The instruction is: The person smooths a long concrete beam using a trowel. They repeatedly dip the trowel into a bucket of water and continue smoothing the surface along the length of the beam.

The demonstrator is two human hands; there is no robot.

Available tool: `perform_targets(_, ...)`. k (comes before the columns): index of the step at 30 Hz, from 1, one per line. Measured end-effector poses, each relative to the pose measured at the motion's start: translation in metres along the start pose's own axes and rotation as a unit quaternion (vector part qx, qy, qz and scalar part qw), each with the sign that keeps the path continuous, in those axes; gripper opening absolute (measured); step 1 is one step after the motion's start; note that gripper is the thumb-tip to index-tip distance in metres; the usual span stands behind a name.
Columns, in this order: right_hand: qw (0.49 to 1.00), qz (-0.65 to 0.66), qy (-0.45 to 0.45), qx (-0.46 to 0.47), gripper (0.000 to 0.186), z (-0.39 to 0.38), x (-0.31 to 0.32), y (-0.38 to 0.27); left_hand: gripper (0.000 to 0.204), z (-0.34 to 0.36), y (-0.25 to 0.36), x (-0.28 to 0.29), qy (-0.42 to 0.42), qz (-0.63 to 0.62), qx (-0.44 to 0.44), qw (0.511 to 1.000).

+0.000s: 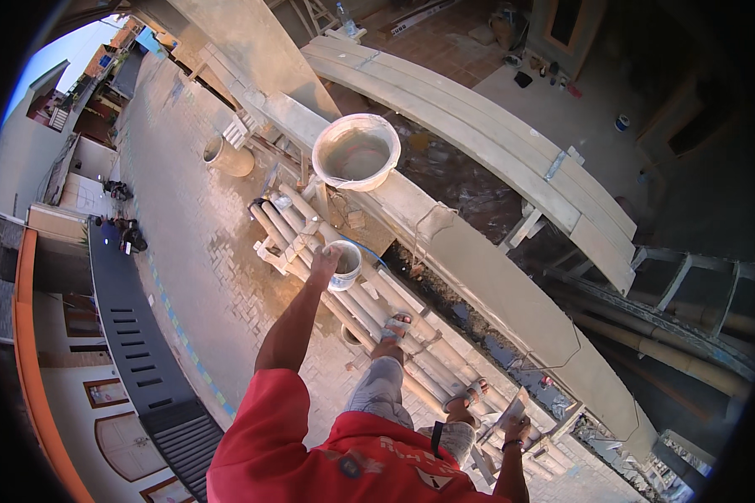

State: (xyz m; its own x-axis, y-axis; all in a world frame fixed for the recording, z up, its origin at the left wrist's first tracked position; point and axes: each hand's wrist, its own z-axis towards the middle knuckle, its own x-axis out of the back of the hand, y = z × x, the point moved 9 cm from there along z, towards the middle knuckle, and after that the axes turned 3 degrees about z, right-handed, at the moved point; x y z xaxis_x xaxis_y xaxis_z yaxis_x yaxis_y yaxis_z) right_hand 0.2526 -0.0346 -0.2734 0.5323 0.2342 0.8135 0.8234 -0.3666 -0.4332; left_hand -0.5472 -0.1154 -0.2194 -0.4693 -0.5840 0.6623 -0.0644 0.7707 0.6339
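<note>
My left hand (325, 263) is closed on the rim of a small white bucket (344, 280), over the bamboo poles of the scaffold (369, 306). Grey residue shows inside the bucket; its depth is hard to make out. Low at the right, my right hand (516, 429) grips a trowel (513, 408) with a flat blade tilted upward. A large round tub (356, 152), pale with mortar and with grey matter inside, stands on the wall's top beyond the bucket. My sandalled feet rest on the poles.
A long plastered beam (495, 268) runs diagonally past the scaffold, with a dirt-filled gap beside it. Pale boards (478, 109) lie farther off. A cylindrical bin (228, 158) stands on the paved street (193, 226) below. A motorbike (130, 235) is by the far houses.
</note>
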Motion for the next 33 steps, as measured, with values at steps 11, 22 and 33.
perform_targets(11, 0.996, 0.041, -0.054, 0.051, 0.028, -0.073, -0.001, -0.139, 0.052, 0.153, 0.116, -0.100, -0.097, -0.526, 0.213, 0.818)
perform_targets(22, 0.974, 0.176, -0.144, 0.004, 0.047, -0.046, 0.041, -0.256, 0.038, 0.085, 0.204, 0.085, 0.016, -0.035, -0.190, 0.981)
perform_targets(33, 0.798, 0.075, -0.161, 0.576, 0.038, -0.124, 0.085, -0.632, 0.037, -0.066, 0.314, 0.170, -0.040, 0.077, -0.445, 0.891)
